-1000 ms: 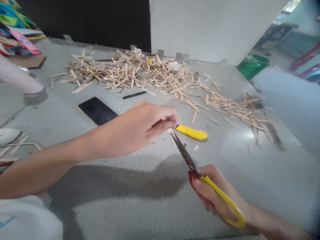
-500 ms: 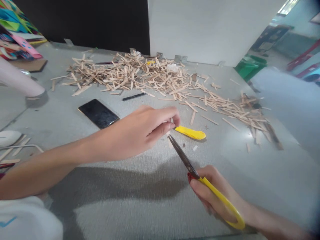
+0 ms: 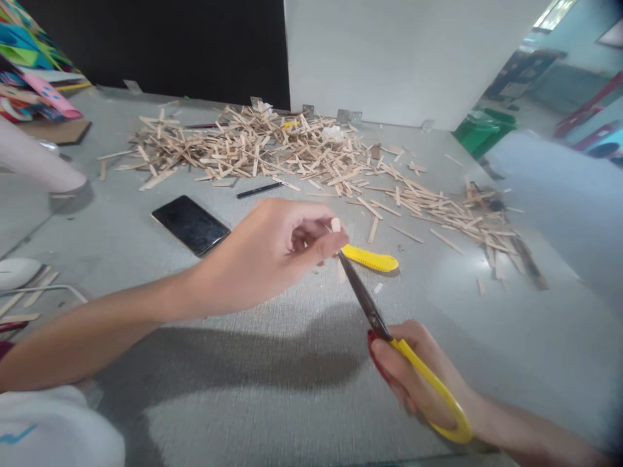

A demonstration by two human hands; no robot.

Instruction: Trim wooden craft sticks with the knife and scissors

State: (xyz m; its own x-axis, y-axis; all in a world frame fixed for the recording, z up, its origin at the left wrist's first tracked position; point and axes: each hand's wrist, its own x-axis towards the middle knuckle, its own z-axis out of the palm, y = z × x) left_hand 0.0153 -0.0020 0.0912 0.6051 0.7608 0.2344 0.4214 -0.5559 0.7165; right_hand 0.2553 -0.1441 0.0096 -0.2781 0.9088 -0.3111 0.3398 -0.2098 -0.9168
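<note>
My left hand (image 3: 292,240) pinches a small wooden stick (image 3: 335,224) between thumb and fingers, its pale rounded end showing above the thumb. My right hand (image 3: 418,363) grips a pair of scissors (image 3: 363,292) with yellow and red handles. The dark blades look closed, their tips right at my left thumb; whether they touch the stick I cannot tell. Behind those tips a yellow utility knife (image 3: 372,259) lies on the grey table (image 3: 233,415). A small pale scrap (image 3: 378,288) rests near the knife.
A wide heap of wooden sticks (image 3: 243,146) spreads across the table's back and trails right. A black phone (image 3: 191,224) and a dark pen-like tool (image 3: 259,190) lie before it. Black and white panels (image 3: 379,58) stand behind. A green bin (image 3: 484,133) is beyond the table's right edge.
My left hand has turned and its fingers have opened out somewhat, bringing the stick's end into view. The scissors have shifted slightly up and right, staying close to the left thumb.
</note>
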